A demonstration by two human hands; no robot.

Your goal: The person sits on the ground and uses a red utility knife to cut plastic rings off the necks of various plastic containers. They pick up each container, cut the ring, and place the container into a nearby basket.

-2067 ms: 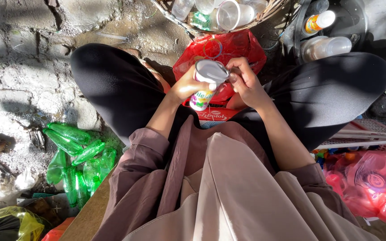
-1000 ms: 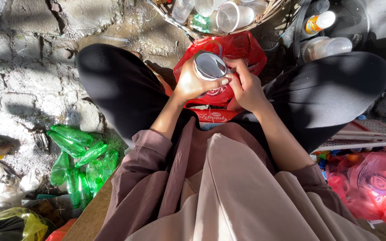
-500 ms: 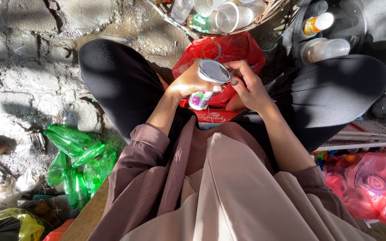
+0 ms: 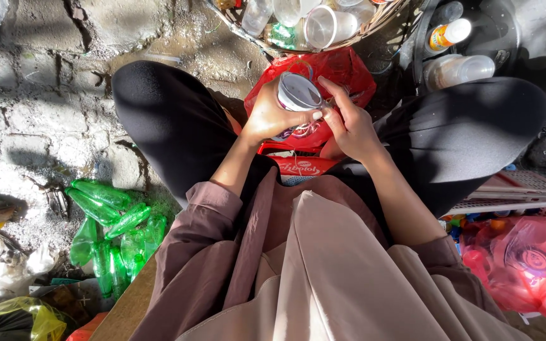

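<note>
Starting at the left, green plastic bottles [image 4: 112, 233] lie heaped on the stone ground [image 4: 45, 107] beside your knee. Your left hand [image 4: 273, 117] grips a small plastic cup [image 4: 297, 95], fingers [image 4: 308, 117] wrapped tight around its side, its round white end tilted up toward you. It sits between your knees, right above a red plastic bag [image 4: 342, 72]. Your right hand [image 4: 349, 123] touches the cup's rim, fingers pinched together on its edge. Ahead, a woven basket [image 4: 380, 22] holds clear cups and bottles. Further right, two white bottles [image 4: 459, 66] lie in a dark tub, and a second red bag [image 4: 526, 265] sits by your right thigh.
</note>
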